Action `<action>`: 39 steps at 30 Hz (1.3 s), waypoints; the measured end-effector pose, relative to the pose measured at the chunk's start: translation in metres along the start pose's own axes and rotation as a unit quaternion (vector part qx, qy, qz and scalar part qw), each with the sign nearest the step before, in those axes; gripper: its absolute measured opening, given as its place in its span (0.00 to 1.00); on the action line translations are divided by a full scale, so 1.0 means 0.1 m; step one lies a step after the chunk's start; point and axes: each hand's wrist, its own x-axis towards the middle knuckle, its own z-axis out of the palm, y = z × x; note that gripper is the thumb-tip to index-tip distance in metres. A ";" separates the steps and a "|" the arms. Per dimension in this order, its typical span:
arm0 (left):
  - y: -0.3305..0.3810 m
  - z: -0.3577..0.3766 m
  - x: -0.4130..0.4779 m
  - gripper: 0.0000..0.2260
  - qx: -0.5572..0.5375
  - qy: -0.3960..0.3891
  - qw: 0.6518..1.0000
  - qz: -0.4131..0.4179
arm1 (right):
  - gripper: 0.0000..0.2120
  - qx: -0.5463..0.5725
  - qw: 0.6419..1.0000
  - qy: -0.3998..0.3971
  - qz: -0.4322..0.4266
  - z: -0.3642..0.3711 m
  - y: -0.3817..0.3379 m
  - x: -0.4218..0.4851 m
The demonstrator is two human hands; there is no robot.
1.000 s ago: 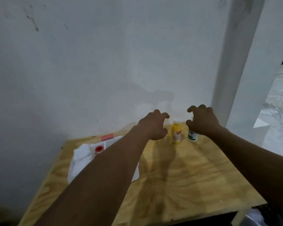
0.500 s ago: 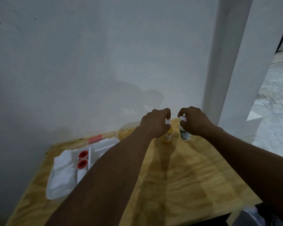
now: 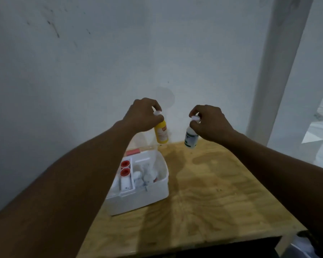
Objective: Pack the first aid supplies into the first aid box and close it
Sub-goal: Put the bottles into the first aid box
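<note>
Left hand (image 3: 142,116): fingers pinch the cap of the yellow bottle (image 3: 161,134), held in the air above the far edge of the wooden surface (image 3: 222,183). Right hand (image 3: 211,123): fingers pinch the cap of the white bottle (image 3: 191,139), also lifted. First aid box (image 3: 138,200) sits open below the left hand, red-capped items inside.

Matt plywood table (image 3: 213,192), plastic box (image 3: 138,200)

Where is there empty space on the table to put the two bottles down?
The wooden table is bare right of the white first aid box, out to its right edge, and in front of the box too. The box itself is crowded. The left hand holds the yellow bottle, the right hand the white bottle.
</note>
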 end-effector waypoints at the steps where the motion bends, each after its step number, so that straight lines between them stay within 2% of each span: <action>1: -0.07 -0.11 -0.04 0.08 0.006 0.009 1.000 -0.008 | 0.11 0.015 1.000 0.005 -0.008 0.02 -0.13 0.02; 6: -0.32 -0.48 -0.30 0.10 -0.004 0.019 0.999 -0.036 | 0.11 0.061 0.997 -0.005 -0.045 0.16 -0.68 0.05; 11: -0.43 -0.54 -0.51 0.09 -0.011 -0.019 0.999 -0.049 | 0.11 0.052 0.996 -0.037 -0.067 0.37 -0.90 0.02; 15: -0.49 -0.45 -0.62 0.08 -0.024 -0.057 0.996 -0.065 | 0.11 0.041 0.994 -0.066 -0.071 0.52 -0.92 -0.04; 22: -0.59 -0.17 -0.66 0.11 -0.010 -0.113 0.992 -0.059 | 0.10 0.018 0.988 -0.146 -0.056 0.71 -0.88 -0.15; 30: -0.65 0.07 -0.71 0.12 0.026 -0.199 0.977 -0.070 | 0.15 -0.015 0.971 -0.235 -0.033 0.85 -0.78 -0.23; 39: -0.69 0.13 -0.72 0.10 0.016 -0.239 0.967 -0.091 | 0.14 -0.002 0.968 -0.250 -0.027 0.88 -0.75 -0.23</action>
